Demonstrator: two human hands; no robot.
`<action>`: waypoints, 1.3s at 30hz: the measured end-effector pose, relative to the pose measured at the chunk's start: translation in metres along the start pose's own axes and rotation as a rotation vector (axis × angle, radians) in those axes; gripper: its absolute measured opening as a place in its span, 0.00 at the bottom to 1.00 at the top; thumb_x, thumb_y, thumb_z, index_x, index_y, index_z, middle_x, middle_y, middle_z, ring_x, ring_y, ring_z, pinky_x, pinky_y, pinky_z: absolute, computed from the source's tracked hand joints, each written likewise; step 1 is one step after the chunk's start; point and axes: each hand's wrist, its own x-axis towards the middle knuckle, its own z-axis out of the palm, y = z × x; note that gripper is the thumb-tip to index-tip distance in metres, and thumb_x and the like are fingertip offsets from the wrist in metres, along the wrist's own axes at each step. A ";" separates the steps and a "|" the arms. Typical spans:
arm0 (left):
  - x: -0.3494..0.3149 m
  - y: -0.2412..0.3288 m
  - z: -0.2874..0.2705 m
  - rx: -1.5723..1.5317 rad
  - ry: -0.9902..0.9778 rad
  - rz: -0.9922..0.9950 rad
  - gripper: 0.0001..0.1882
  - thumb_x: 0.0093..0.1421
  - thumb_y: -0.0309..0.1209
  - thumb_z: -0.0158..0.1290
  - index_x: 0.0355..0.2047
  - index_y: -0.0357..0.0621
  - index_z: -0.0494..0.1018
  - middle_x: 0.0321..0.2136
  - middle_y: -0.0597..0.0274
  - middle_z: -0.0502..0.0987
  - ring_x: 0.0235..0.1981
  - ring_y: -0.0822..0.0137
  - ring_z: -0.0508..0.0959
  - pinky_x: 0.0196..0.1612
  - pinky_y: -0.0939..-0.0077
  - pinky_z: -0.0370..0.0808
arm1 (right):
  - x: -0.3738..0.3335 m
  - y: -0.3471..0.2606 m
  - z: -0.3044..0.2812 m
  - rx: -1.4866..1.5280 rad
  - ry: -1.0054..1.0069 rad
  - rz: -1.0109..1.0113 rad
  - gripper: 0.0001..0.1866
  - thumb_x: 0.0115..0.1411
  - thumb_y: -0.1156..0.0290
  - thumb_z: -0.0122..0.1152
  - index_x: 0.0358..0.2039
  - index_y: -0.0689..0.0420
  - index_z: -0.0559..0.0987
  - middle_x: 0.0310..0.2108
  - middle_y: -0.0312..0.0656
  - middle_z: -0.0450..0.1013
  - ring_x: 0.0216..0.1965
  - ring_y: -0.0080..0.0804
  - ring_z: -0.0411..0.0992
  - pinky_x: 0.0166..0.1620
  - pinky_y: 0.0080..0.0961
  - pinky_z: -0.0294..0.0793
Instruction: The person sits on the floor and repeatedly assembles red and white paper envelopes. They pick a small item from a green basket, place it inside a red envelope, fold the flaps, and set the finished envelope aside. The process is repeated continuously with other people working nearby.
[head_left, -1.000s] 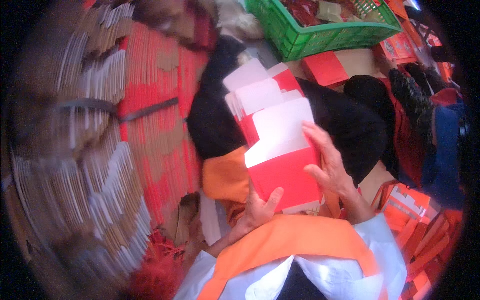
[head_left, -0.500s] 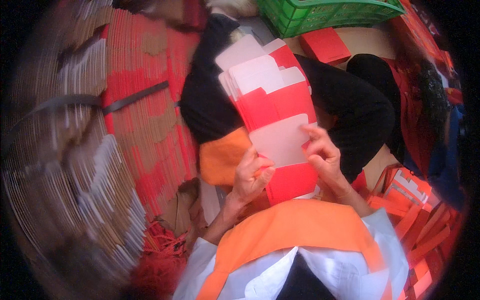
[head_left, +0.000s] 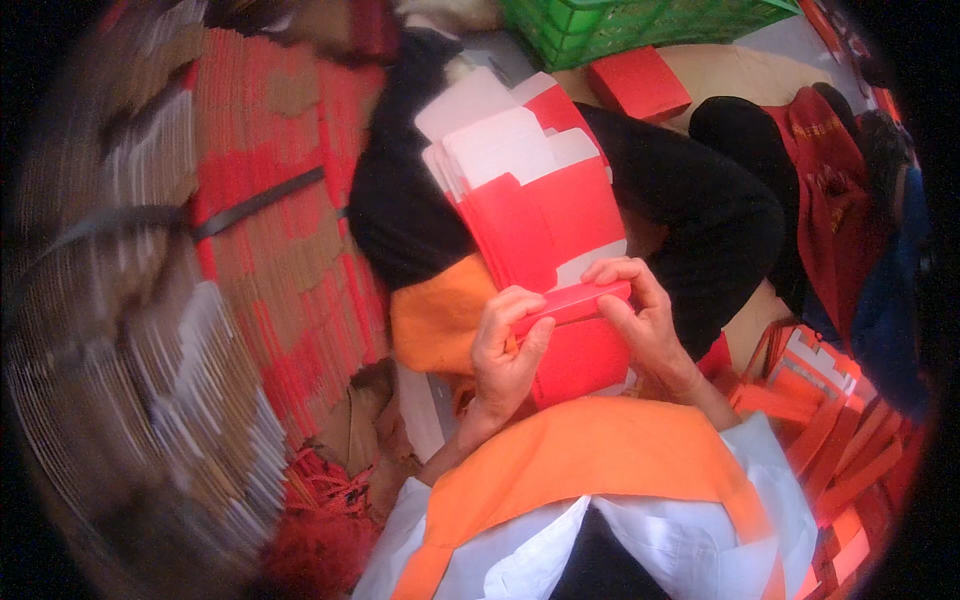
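Observation:
Both hands grip a red folding carton [head_left: 580, 357] in front of my orange apron. My left hand [head_left: 507, 350] pinches the left end of its folded top edge between thumb and fingers. At the right end of that same edge, my right hand [head_left: 645, 312] holds with the thumb below and bent fingers above. The carton's lower panel hangs towards me. Just beyond lies a stack of flat red cartons [head_left: 535, 220] with white flaps, resting across my black-trousered legs.
Dense rows of flat red and brown cartons [head_left: 270, 230], bound by a dark strap [head_left: 262, 200], fill the left side. A green crate [head_left: 650, 28] and a closed red box [head_left: 640, 83] sit at the far side. Red-orange strips [head_left: 850, 460] are heaped at the right.
The carton's pale flap, which faced up between my hands, has folded over, and a narrow red edge shows there now. My right hand has moved slightly lower, still on the carton.

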 end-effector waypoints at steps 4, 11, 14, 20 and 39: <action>0.003 -0.004 -0.003 0.020 -0.072 -0.030 0.09 0.49 0.21 0.53 0.33 0.38 0.69 0.35 0.57 0.70 0.40 0.64 0.71 0.43 0.75 0.67 | -0.001 0.005 -0.005 -0.068 -0.059 -0.003 0.06 0.51 0.82 0.48 0.30 0.59 0.70 0.38 0.43 0.66 0.42 0.26 0.64 0.46 0.25 0.63; 0.000 -0.004 0.002 0.000 -0.004 0.016 0.07 0.50 0.19 0.50 0.31 0.37 0.68 0.35 0.56 0.72 0.40 0.62 0.72 0.45 0.74 0.67 | -0.003 0.008 -0.006 0.031 -0.042 0.093 0.05 0.55 0.78 0.44 0.28 0.60 0.71 0.39 0.43 0.67 0.42 0.28 0.65 0.47 0.25 0.63; -0.007 -0.013 0.005 -0.057 0.037 0.073 0.05 0.51 0.19 0.51 0.30 0.38 0.69 0.34 0.56 0.73 0.40 0.61 0.72 0.46 0.70 0.67 | -0.004 0.010 -0.006 -0.008 -0.028 0.079 0.05 0.56 0.79 0.44 0.27 0.62 0.71 0.41 0.43 0.67 0.43 0.29 0.65 0.48 0.24 0.62; -0.011 -0.024 0.004 -0.075 0.025 0.036 0.05 0.51 0.21 0.53 0.27 0.40 0.68 0.34 0.56 0.74 0.40 0.61 0.73 0.50 0.63 0.65 | -0.005 0.009 -0.010 -0.344 -0.045 -0.030 0.04 0.53 0.80 0.47 0.23 0.64 0.71 0.40 0.45 0.69 0.42 0.34 0.68 0.46 0.26 0.66; 0.100 -0.042 -0.038 -0.417 0.447 -0.424 0.31 0.59 0.42 0.42 0.59 0.45 0.47 0.53 0.52 0.59 0.50 0.57 0.66 0.50 0.60 0.66 | 0.375 -0.106 -0.149 -1.266 -0.028 -0.523 0.11 0.58 0.67 0.48 0.37 0.58 0.74 0.35 0.41 0.72 0.33 0.31 0.71 0.37 0.26 0.70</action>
